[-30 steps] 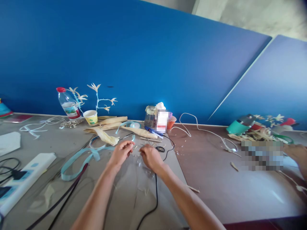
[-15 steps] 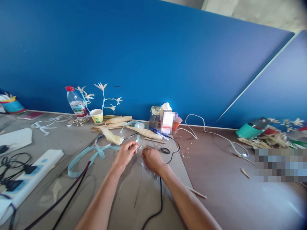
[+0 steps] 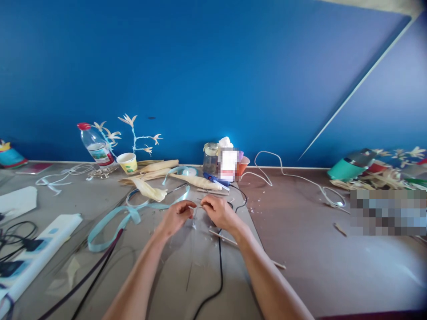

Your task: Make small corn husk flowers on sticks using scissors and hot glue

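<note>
My left hand (image 3: 176,216) and my right hand (image 3: 218,211) meet over the grey table (image 3: 187,284), fingertips pinched together on a small pale strip (image 3: 197,207) held between them. What the strip is made of is too small to tell. A light blue ribbon (image 3: 113,222) loops on the table just left of my left hand. Dried corn husks (image 3: 151,191) lie beyond the hands. A black cable (image 3: 220,266) runs under my right wrist, and a thin stick (image 3: 223,238) lies beside that wrist.
A water bottle (image 3: 95,146), a yellow cup (image 3: 127,162), a small husk-flower twig (image 3: 136,133), a glass jar (image 3: 210,160) and a blue tool (image 3: 215,181) stand along the blue wall. A power strip (image 3: 36,249) lies at left. A white cord (image 3: 300,182) and a teal container (image 3: 343,169) are at right.
The view has shifted slightly. Both hands stay pinched together, now a little further from me, with the right hand raised off the cable. The other person's hand at the right edge has left view.
</note>
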Tool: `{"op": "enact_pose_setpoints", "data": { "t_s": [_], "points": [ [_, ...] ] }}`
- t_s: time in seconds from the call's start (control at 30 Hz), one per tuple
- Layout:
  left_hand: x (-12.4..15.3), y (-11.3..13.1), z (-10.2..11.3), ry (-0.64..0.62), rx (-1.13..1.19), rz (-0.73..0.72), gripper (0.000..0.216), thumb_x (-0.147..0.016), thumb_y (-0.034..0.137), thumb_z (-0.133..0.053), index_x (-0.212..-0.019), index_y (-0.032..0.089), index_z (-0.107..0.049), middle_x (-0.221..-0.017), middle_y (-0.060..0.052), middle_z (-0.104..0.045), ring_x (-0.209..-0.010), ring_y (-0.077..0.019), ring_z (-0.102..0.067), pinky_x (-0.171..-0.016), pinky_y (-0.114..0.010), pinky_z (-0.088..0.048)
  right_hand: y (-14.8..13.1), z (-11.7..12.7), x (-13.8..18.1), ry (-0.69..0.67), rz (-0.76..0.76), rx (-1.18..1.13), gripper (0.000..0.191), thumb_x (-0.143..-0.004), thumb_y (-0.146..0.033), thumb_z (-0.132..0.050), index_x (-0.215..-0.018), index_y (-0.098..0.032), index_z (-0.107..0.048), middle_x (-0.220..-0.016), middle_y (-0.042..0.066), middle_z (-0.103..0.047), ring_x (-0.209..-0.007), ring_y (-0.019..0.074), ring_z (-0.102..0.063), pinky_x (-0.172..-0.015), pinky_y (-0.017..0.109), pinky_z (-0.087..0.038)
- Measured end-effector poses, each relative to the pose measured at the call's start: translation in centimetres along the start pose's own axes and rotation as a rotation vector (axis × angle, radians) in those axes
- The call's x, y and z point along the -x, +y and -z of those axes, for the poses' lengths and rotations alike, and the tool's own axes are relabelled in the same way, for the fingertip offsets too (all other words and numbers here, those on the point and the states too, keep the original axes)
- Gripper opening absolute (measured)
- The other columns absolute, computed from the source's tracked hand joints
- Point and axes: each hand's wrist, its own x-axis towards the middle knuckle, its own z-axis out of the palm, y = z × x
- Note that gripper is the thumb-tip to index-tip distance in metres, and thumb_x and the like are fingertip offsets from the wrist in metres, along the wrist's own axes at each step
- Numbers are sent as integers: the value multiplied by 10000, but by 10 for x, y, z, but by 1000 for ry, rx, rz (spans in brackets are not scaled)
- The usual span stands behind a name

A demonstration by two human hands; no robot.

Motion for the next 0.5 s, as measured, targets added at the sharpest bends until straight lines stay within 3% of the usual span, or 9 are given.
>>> {"op": "enact_pose_setpoints", "data": {
  "t_s": [0.23, 0.5],
  "points": [
    [2, 3, -7, -26, -9, 49, 268, -682, 302, -498, -864, 140, -610, -586, 35, -532, -435, -68, -360, -451, -203, -276, 0, 3, 1, -9, -9, -42, 226, -745, -58, -452, -843, -174, -619, -806, 12, -651, -747, 122, -583, -684, 201, -403],
    [1, 1, -11, -35, -90, -14, 226, -685, 261, -490, -803, 141, -640, -586, 17, -555, -548, -118, -493, -545, -223, -363, -2, 5, 4, -59, -15, 7, 266, -751, -41, -426, -912, -179, -587, -839, 25, -647, -775, 136, -583, -692, 220, -402]
  ]
}}
